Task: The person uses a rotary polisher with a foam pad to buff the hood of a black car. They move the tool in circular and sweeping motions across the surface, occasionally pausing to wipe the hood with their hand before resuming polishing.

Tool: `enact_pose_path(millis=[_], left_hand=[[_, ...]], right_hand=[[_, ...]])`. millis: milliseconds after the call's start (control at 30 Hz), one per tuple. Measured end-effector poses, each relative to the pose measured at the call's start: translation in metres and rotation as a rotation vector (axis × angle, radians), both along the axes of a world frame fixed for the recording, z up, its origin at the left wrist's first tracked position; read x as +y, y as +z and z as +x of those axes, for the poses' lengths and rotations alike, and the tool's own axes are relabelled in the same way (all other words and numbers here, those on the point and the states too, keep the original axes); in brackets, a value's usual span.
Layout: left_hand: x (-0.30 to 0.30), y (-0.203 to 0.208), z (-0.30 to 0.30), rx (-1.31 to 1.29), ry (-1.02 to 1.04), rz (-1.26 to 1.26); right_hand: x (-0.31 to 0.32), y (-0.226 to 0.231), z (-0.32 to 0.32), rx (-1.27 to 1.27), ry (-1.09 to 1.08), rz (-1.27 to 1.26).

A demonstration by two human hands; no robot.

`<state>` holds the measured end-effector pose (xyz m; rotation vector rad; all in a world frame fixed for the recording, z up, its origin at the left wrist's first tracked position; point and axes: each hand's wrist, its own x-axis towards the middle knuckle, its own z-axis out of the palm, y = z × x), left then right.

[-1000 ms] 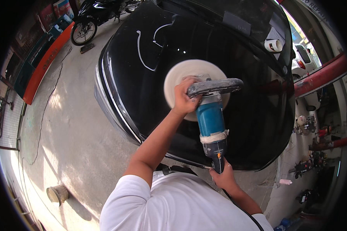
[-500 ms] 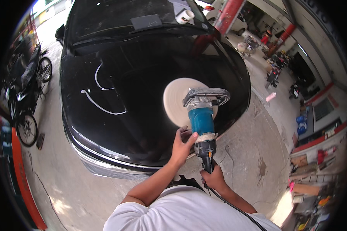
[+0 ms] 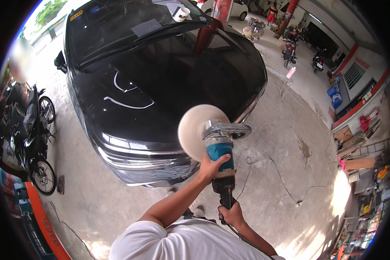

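A blue-and-black car polisher (image 3: 221, 152) is held in front of me, its round white pad (image 3: 200, 130) over the front edge of the black car hood (image 3: 169, 82). Whether the pad touches the paint I cannot tell. My left hand (image 3: 211, 168) grips the blue motor body, thumb across its top. My right hand (image 3: 232, 214) is closed round the black rear handle. The loop-shaped front handle (image 3: 227, 128) sticks out to the right with no hand on it. Left of the pad, two curved white streaks (image 3: 128, 103) of what looks like compound lie on the hood.
A white tub (image 3: 181, 14) and a dark grey sheet (image 3: 147, 28) rest by the windshield. Plastic film covers the bumper (image 3: 154, 173). A cord (image 3: 278, 175) trails over the concrete floor. Motorcycles (image 3: 34, 143) stand at left; a pink bottle (image 3: 291, 73) stands at right.
The polisher has come back toward me and slightly left, from over the hood to its front edge. My left hand has closed onto the motor body, where before it only touched its side.
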<state>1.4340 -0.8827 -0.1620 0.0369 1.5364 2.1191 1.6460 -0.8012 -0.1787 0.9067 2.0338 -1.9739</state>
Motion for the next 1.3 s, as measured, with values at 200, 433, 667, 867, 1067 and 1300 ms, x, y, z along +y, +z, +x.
enact_pose_path(millis=[200,433,667,867,1067,1300], left_hand=[[-0.067,-0.001,-0.013,-0.055,-0.198,0.142],[-0.224,0.029,-0.120,-0.040,-0.159,0.397],[-0.398,0.072,-0.245,-0.092,0.023,0.497],[-0.490,0.096,-0.293,-0.103,0.167,0.438],[-0.472,0.087,-0.225,-0.055,0.150,0.393],[-0.367,0.044,-0.122,-0.054,-0.236,0.320]], right_hand=[[-0.106,0.029,-0.003,0.004,-0.096,0.210],[-0.256,0.075,-0.117,0.008,-0.045,0.328],[-0.392,0.124,-0.259,0.007,0.103,0.339],[-0.451,0.126,-0.324,0.115,0.251,0.296],[-0.436,0.102,-0.250,0.179,0.240,0.195],[-0.411,0.082,-0.115,0.031,-0.118,0.276]])
